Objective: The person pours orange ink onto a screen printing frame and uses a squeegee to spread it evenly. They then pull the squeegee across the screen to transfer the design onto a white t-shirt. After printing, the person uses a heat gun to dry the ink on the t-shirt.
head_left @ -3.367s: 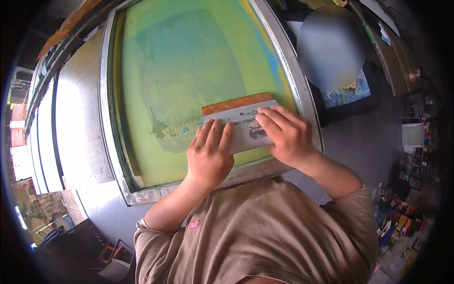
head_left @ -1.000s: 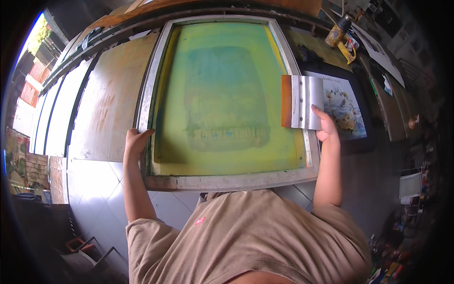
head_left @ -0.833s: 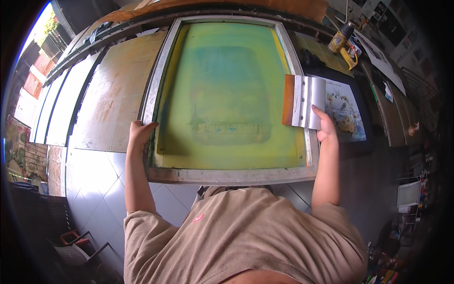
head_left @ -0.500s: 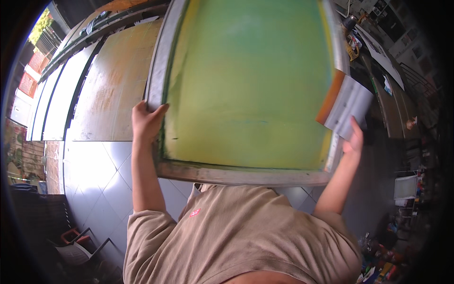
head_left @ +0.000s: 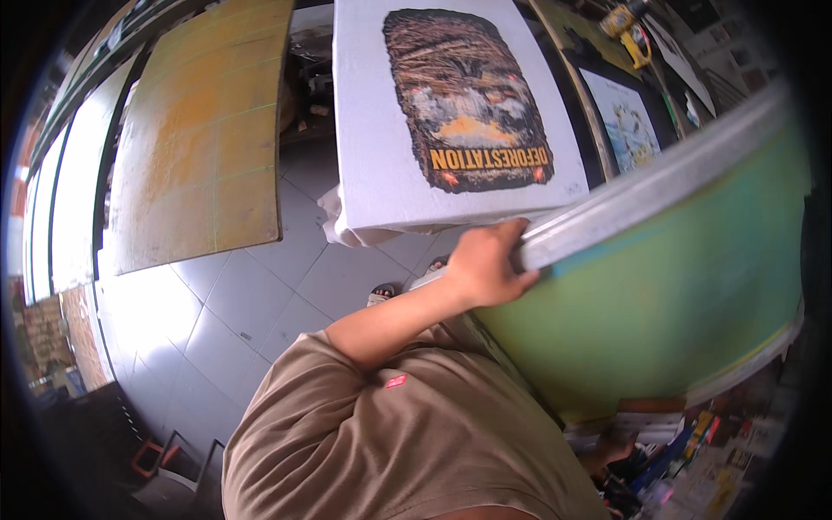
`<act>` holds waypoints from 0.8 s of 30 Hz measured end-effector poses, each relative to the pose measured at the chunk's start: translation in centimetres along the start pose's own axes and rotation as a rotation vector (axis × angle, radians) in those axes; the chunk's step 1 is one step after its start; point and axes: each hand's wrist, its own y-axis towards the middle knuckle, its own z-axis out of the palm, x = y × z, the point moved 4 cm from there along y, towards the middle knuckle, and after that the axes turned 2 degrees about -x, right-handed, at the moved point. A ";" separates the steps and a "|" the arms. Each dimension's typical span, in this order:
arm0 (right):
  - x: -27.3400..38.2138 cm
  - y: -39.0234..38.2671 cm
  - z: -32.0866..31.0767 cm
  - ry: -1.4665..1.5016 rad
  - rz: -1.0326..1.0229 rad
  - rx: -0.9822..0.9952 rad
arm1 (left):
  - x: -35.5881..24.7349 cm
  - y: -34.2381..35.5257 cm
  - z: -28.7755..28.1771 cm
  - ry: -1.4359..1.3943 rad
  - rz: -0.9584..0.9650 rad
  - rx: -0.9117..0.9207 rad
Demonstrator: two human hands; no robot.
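Note:
My left hand (head_left: 490, 266) is closed round the pale metal frame (head_left: 641, 201) of a large screen-printing screen with green mesh (head_left: 641, 312). The screen is tilted up on my right side. Low at its far side, partly hidden and dim, my right hand (head_left: 609, 452) is closed at a squeegee (head_left: 646, 421) with a grey-white body and a brown-orange strip, held against the screen's edge. In front of me, white fabric (head_left: 364, 195) lies stretched over a flat board, bearing a dark, rough-edged print (head_left: 468, 104) with grey smoke and orange fire colours.
A bare brownish board (head_left: 204, 139) stands at the left, with pale boards (head_left: 82, 191) beyond it. Right of the fabric is another printed piece (head_left: 626, 117), and farther a yellow tool (head_left: 620, 22). Grey floor tiles (head_left: 260, 286) show below. A chair (head_left: 173, 472) is at lower left.
The screen has swung from in front of me to my right and tilted, uncovering the printed fabric. My left hand moved right with it; my right hand and the squeegee went down to the lower right.

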 end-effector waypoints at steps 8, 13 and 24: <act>3.1 -15.3 -10.9 0.200 -0.115 -0.389 | -4.6 -0.8 9.0 -0.129 0.129 0.456; 3.8 -15.0 -12.0 0.245 -0.286 -0.537 | -9.8 -0.4 16.2 -0.154 0.275 0.529; -3.1 -11.2 -11.7 0.292 -0.127 -0.342 | -3.7 3.2 14.3 -0.136 0.291 0.266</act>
